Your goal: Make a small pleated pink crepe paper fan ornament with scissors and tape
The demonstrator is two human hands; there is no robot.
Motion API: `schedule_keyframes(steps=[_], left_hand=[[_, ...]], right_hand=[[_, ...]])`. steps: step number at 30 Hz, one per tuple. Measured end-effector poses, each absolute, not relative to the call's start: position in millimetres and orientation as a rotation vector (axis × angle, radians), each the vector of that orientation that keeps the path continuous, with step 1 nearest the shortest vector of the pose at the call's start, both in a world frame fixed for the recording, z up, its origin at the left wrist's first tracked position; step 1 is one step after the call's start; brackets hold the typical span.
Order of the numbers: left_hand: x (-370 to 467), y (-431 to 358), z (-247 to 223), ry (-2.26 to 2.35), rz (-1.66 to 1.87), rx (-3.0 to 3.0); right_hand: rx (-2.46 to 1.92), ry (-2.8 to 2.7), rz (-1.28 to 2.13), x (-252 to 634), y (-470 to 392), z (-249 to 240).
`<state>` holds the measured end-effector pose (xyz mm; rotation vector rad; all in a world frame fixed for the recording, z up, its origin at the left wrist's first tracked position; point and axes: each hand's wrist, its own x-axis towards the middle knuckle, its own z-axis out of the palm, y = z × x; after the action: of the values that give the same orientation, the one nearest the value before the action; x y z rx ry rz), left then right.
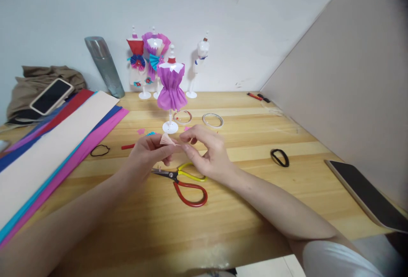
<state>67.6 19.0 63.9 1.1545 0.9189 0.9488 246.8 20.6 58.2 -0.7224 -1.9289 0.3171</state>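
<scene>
Near the middle of the table, my left hand (148, 154) pinches a small pleated fan of pale pink paper (165, 140). The fan spreads to the upper left and narrows to a twisted tip on the right. At that tip, the thumb and fingers of my right hand (207, 151) are closed on the thin twisted end. Scissors with one yellow and one red handle (191, 204) lie just below both hands, partly covered by my right hand. A dress form in a purple paper dress (172, 88) stands right behind the hands.
Three more dress forms (137, 47) stand along the wall beside a grey bottle (106, 69). Long coloured paper strips (57, 149) cover the left side. Two tape rings (213, 120) lie behind my hands. A black band (279, 158) and a tablet (363, 192) are at right.
</scene>
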Motion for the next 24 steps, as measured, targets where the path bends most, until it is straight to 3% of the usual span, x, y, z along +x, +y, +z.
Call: schedule_keyframes(steps=[8,24], left_hand=[[68,18,67,0.961,0.87,1.216],[66,19,73,0.932,0.892,1.099]], right_hand=[[-0.506,-2.107,0.268,253,26,65],[-0.626,-2.17,0.394,257,26,73]])
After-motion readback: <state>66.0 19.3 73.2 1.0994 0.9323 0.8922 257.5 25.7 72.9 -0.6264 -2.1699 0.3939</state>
